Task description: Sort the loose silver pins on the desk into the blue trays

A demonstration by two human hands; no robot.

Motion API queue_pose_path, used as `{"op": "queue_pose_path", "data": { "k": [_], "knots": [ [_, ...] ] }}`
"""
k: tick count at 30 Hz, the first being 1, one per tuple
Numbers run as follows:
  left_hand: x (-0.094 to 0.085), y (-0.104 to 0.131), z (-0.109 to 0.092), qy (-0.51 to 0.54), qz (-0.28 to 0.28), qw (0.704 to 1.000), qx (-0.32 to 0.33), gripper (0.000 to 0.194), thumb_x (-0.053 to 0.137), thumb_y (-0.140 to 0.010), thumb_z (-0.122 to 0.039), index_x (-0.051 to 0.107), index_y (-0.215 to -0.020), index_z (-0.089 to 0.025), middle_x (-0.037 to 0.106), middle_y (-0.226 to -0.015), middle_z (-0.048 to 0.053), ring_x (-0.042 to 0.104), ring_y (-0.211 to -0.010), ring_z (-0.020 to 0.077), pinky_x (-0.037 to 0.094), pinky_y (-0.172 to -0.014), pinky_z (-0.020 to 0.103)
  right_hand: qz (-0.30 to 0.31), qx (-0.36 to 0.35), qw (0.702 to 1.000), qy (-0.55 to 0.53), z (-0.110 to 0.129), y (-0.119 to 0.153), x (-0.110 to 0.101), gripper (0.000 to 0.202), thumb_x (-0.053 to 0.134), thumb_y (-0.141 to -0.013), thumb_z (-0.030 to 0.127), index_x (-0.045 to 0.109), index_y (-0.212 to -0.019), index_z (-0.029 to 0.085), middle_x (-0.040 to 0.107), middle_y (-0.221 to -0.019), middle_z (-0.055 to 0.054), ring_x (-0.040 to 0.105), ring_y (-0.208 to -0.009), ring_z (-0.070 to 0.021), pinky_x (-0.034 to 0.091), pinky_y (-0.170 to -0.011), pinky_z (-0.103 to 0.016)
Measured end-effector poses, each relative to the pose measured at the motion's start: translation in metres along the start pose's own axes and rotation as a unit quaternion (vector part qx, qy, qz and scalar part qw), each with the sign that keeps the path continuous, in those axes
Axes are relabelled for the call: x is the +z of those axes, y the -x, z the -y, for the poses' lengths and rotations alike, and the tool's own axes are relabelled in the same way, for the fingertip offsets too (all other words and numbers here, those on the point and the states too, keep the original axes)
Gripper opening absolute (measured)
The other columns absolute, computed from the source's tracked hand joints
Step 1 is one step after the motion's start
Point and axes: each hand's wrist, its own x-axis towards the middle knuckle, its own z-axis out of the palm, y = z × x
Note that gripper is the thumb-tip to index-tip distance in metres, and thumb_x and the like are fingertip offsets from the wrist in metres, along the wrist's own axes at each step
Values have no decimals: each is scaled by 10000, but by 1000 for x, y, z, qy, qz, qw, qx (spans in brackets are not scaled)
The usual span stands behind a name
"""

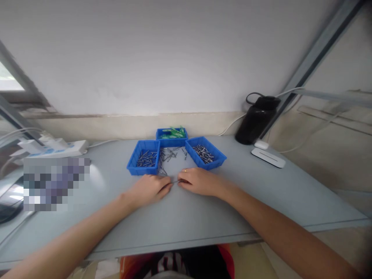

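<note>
My left hand (152,189) and my right hand (200,181) meet at the middle of the grey table, fingers pinched on the two ends of a thin metal rod (174,182). A ring shows on my right hand. Just beyond my left hand is a blue bin (142,170) of slim metal pieces. Another blue bin (216,161), behind my right hand, holds small shiny metal parts. Between these bins, loose metal pieces (171,154) lie on the table. Green pieces (174,133) fill a blue bin (171,142) at the back.
A black bottle (255,122) and a white flat device (267,158) stand at the right. On the left are a white power strip (74,148) with plugs and cables, a blurred-out patch (55,184) and a dark glossy object (10,203). The table's front edge (174,245) runs below my forearms.
</note>
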Motion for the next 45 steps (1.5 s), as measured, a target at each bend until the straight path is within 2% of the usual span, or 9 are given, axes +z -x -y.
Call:
{"op": "queue_pose_path", "data": {
  "k": [45],
  "knots": [
    [-3, -1, 0, 7, 32, 999, -6, 262, 373, -973, -308, 590, -874, -201, 668, -770, 13, 624, -654, 149, 398, -566, 251, 1, -5, 1000, -4, 1, 2, -3, 127, 501, -917, 219, 599, -845, 181, 591, -801, -19, 545, -729, -142, 371, -674, -262]
  ]
}}
